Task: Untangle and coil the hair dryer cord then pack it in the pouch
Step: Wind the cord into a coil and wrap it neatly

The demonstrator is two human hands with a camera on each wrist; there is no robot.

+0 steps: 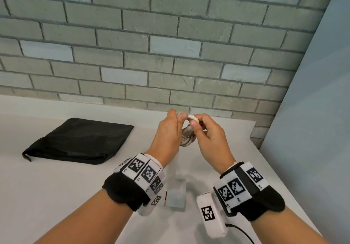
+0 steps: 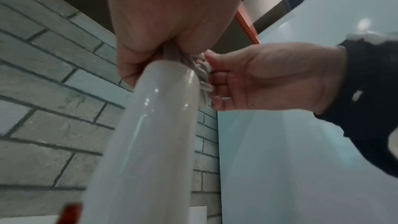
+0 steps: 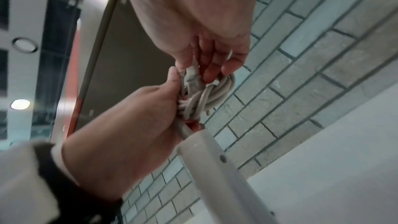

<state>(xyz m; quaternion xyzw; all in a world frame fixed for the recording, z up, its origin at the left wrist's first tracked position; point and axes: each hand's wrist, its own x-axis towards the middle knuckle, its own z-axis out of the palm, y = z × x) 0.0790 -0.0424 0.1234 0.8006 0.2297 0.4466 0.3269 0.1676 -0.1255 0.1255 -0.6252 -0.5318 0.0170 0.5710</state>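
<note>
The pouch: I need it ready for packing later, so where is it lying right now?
In the head view the black pouch lies flat on the white counter, to the left of the left hand and apart from it, near the brick wall.

Grey brick wall (image 1: 132, 40) behind white counter (image 1: 56, 196); pale blue panel (image 1: 318, 111) at right.

Black wristbands (image 1: 126, 191) with white, seemingly coded marker tiles (image 1: 237, 187).
</note>
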